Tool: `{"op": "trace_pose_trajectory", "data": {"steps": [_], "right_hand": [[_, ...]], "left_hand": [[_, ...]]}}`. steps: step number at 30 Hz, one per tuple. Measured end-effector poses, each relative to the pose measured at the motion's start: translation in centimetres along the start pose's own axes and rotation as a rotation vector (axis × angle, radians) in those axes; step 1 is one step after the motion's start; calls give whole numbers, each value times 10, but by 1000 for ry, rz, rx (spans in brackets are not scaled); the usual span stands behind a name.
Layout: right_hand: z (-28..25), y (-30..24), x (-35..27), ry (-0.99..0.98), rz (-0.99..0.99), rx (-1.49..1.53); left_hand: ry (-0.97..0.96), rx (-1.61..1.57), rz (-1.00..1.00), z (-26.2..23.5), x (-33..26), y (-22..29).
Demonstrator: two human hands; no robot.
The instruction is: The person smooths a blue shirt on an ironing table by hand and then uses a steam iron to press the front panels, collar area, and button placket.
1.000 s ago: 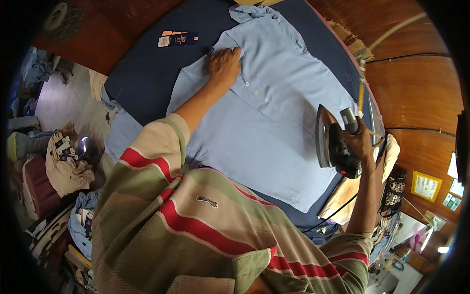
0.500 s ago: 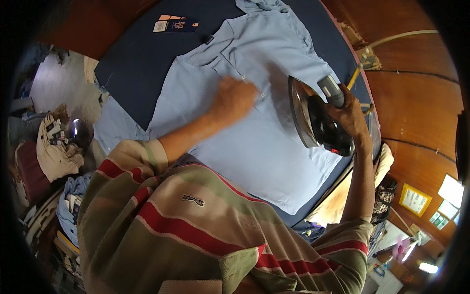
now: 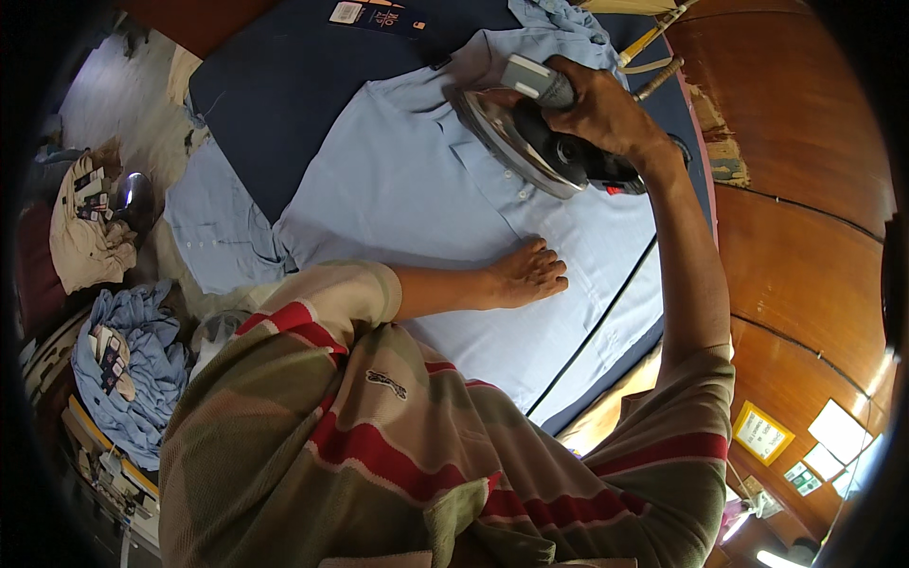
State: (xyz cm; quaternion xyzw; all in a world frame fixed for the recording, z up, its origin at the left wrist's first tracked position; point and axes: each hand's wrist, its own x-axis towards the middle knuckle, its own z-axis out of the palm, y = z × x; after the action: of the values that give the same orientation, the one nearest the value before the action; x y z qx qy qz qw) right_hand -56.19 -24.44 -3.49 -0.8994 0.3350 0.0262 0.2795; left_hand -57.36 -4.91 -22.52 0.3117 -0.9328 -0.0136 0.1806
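A light blue short-sleeved shirt (image 3: pixel 379 180) lies spread front up on a dark blue padded ironing surface (image 3: pixel 256 104). My right hand (image 3: pixel 606 109) is wrapped round the handle of a black and silver clothes iron (image 3: pixel 530 137), whose soleplate lies over the collar and upper button placket. My left hand (image 3: pixel 530 273) rests lower on the shirt front with fingers curled down, gripping the cloth near the placket; the fingertips are hidden. White buttons show between the iron and that hand. A black cord (image 3: pixel 597 327) crosses the lower right of the shirt.
A dark paper tag (image 3: pixel 379 17) lies at the far edge. Another blue shirt (image 3: pixel 218 222) hangs at the left. Heaped blue garments (image 3: pixel 142 369) and beige garments (image 3: pixel 90 227) are piled farther left. A brown wooden wall (image 3: pixel 795 218) runs along the right, near a yellow hose (image 3: pixel 653 38).
The iron has moved left and away from me, from the shirt's right side onto the collar area. My left hand has come nearer and to the right, down the placket.
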Motion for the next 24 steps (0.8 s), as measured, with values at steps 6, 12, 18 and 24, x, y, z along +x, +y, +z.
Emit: {"op": "trace_pose_trajectory", "data": {"steps": [6,12,18,24], "right_hand": [[6,28,30,-22,-62,-73],[5,22,23,-93,-20,-79],[7,36,9,-110,-153,-88],[6,43,-22,-197,-80,-84]], "left_hand": [[-127,-116,-75,-3,10,5],[-1,-360,-183,-30,8,-5],[76,-494,-43,-46,-6,-12],[416,-254,-273,-103,-70,-130]]}}
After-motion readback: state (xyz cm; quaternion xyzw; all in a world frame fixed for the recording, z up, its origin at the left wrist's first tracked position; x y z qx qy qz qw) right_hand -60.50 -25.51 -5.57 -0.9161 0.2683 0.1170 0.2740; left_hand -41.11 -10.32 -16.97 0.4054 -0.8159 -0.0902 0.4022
